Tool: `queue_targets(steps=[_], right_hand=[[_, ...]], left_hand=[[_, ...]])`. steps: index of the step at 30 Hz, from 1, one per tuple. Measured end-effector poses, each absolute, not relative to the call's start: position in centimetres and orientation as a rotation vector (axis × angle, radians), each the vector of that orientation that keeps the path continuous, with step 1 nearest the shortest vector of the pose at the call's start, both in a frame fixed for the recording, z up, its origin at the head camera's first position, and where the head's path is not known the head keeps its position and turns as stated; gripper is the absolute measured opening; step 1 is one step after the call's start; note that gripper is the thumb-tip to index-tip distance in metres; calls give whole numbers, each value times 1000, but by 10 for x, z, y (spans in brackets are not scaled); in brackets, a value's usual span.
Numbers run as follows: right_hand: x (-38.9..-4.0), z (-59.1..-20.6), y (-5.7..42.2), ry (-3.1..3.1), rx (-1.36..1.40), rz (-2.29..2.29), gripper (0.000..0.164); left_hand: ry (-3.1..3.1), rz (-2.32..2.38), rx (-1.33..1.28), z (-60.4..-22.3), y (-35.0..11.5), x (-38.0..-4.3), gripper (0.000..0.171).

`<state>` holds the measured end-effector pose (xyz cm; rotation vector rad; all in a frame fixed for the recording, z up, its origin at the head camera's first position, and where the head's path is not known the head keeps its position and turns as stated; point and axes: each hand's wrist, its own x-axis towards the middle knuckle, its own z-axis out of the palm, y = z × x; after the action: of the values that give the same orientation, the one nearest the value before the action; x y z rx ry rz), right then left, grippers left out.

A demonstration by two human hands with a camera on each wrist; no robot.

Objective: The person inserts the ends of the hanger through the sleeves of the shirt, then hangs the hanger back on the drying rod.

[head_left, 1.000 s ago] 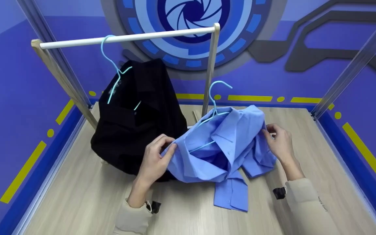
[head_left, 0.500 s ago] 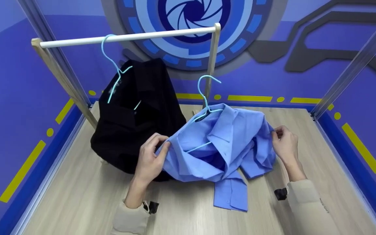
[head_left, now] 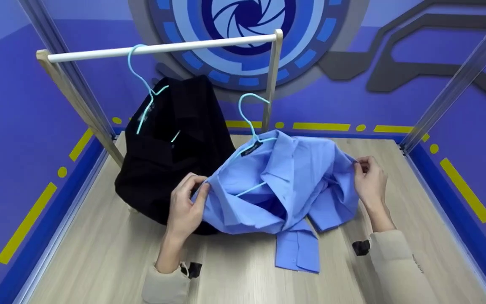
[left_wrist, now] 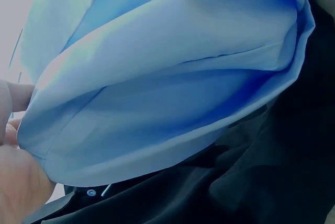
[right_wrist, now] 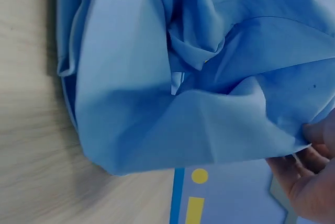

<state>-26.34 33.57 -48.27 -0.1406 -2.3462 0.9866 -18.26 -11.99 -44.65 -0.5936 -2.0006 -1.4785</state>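
Note:
A light blue collared shirt (head_left: 310, 160) is spread between my hands, with a turquoise hanger (head_left: 253, 122) inside it. The hanger's hook sticks up from the collar, beside a dark neck label (head_left: 251, 148). My left hand (head_left: 187, 202) pinches the shirt's left shoulder between thumb and fingers. At the other shoulder, my right hand (head_left: 371, 181) pinches the cloth. In the left wrist view the blue cloth (left_wrist: 157, 103) falls in a wide fold from the fingers. The right wrist view shows fingertips (right_wrist: 314, 132) at the shirt's edge. One cuff (head_left: 297, 251) lies on the table.
A black garment (head_left: 184, 169) hangs on another turquoise hanger (head_left: 138, 76) from the white rail (head_left: 163, 48) of a wooden-post rack, close behind my left hand. The light wood table (head_left: 234, 270) is bordered by blue printed walls (head_left: 458, 126).
Both hands keep their hold while the left one moves left and the right one slightly right. The shirt stretches wider, its hook shifts left and up, and the neck label comes into view.

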Motion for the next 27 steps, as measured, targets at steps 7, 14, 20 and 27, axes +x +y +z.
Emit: queue_targets(steps=[7,14,20,27], right_hand=[[-268,-488,329,-2357,6,1044,11],[-268,-496,326,-2483,83,1063,20],[-266,-504,325,-2619,211,1083,23],[-265,-512,323,-2715,298,1066,17]], left_hand=[[-1982,-1476,-593,-443,-126,-177,10],[-1999,-1477,-551,-438,-132,-171,8],[-2012,-1468,-511,-435,-138,-166,9],[-1994,-1416,-449,-432,-143,-160,11]])
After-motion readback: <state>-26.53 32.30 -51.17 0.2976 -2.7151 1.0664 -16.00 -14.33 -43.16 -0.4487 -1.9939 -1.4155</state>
